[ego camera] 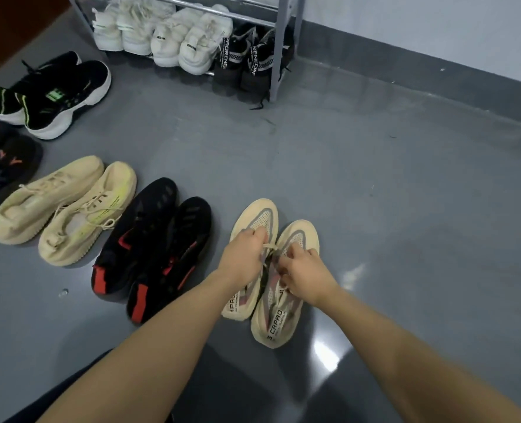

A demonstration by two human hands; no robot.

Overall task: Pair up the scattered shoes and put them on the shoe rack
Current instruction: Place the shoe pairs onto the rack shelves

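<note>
Lower centre of the frame: one pair of cream-and-grey mesh trainers (271, 270) side by side on the grey floor (375, 193), toes pointing up-frame, inner edges touching. Left hand (244, 254) lies over the left shoe of this pair, fingers curled at its laces; right hand (305, 271) lies over the right shoe, fingers curled and pinching its laces. Left of these, in a row running toward the left edge: a black pair with red accents (152, 248), a beige knit pair (63, 209), a dark pair with orange marks (2, 166) partly cut off by the frame. Upper left: a black pair with green stripes and white soles (54, 96). Top centre: grey metal shoe rack (279, 56) against the wall; on its lowest tier, two white chunky pairs (164, 35) to the left and one black lettered pair (244, 59) to the right, heels facing out.
</note>
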